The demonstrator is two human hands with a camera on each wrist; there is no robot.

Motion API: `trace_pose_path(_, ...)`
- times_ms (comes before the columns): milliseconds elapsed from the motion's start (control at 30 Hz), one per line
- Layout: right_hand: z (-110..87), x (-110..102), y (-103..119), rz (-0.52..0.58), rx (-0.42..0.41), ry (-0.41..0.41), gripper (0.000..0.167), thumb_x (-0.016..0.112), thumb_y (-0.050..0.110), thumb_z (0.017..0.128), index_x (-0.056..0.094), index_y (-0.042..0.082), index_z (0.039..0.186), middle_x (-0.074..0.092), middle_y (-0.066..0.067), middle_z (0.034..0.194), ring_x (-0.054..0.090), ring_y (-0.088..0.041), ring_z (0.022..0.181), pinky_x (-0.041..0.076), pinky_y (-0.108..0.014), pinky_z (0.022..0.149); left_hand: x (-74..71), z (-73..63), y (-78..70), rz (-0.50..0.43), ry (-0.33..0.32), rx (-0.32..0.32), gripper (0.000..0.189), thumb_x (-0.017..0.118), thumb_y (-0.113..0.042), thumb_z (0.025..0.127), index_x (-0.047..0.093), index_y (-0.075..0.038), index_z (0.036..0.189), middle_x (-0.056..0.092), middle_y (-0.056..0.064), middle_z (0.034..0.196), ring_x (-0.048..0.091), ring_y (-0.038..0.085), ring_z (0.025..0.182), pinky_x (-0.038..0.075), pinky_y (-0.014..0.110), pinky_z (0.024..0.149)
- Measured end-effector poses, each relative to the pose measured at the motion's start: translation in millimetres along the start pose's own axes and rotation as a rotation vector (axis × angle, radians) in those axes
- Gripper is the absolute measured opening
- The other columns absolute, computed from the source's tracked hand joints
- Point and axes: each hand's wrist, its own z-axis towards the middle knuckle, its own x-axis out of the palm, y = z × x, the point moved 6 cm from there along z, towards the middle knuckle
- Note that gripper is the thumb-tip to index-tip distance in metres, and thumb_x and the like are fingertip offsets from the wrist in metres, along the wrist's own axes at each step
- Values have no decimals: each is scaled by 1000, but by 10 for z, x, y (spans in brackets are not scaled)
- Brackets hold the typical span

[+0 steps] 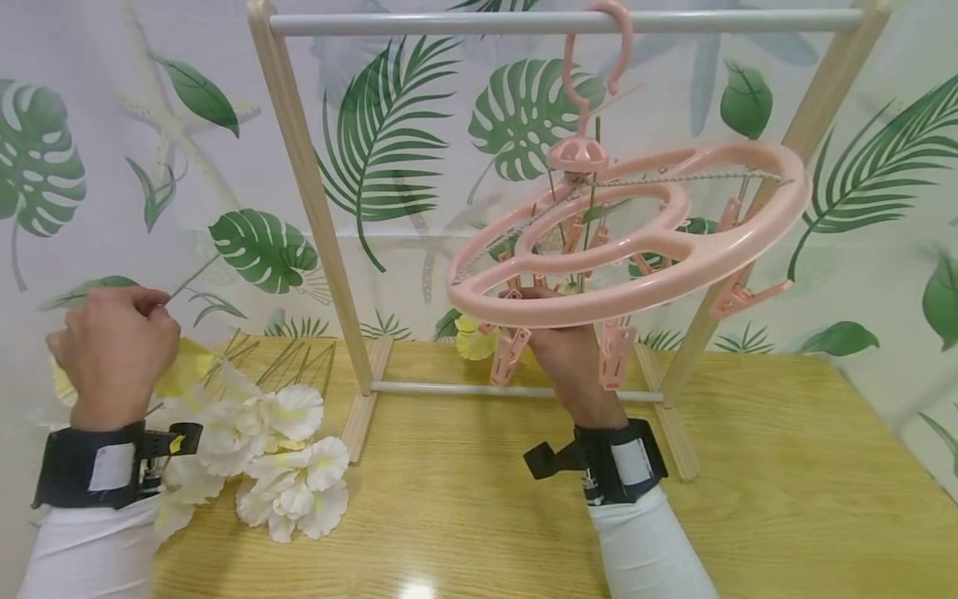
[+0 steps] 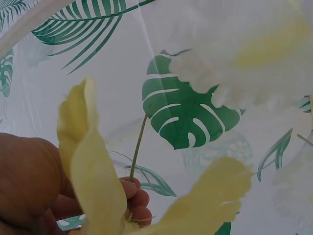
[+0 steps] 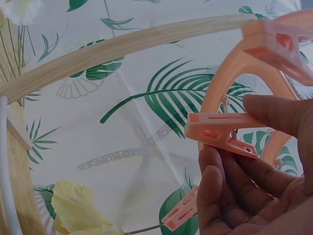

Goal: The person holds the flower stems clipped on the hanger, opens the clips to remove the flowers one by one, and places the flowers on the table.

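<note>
My left hand [image 1: 120,353], raised at the left, pinches the thin stem [image 2: 139,152] of a yellow artificial flower [image 2: 100,171]. The stem points up and right, and the petals open below the fingers. Under the pink round clip hanger [image 1: 539,312], my right hand [image 1: 572,353] holds a pink clothespin [image 3: 220,129] between thumb and fingers. The hanger's ring hides part of this hand in the head view. Another clothespin [image 3: 181,210] meets the stem of a second yellow flower [image 3: 73,205] that hangs below the hanger.
A wooden rack [image 1: 310,191] with a white top bar [image 1: 449,23] carries the tilted hanger. More clothespins dangle from its ring, such as one [image 1: 615,353] in front. White flowers [image 1: 292,491] lie in a pile on the wooden table [image 1: 464,499] at left.
</note>
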Motion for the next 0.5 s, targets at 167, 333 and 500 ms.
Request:
trace_pose_path(167, 4, 1, -1, 15, -8, 3, 25, 59, -7, 97, 62, -19, 119, 71, 8, 99, 53, -7, 79, 38, -23, 66, 65, 44, 111, 60, 90, 9, 33, 48, -6, 91, 69, 9, 112, 63, 33, 115, 51, 58, 107, 28, 71, 89)
trace_pose_path(333, 0, 10, 15, 6, -28, 35, 24, 57, -8, 98, 60, -20, 118, 70, 13, 94, 54, -5, 80, 40, -22, 68, 176, 67, 231, 123, 202, 6, 30, 52, -5, 89, 67, 10, 111, 63, 35, 113, 52, 61, 103, 28, 74, 88)
trace_pose_path(500, 0, 14, 19, 7, -30, 51, 23, 57, -8, 98, 61, -20, 118, 69, 14, 94, 52, -7, 78, 38, -24, 67, 273, 73, 311, 147, 276, 16, 29, 56, -6, 90, 67, 10, 112, 62, 36, 116, 53, 61, 102, 29, 72, 85)
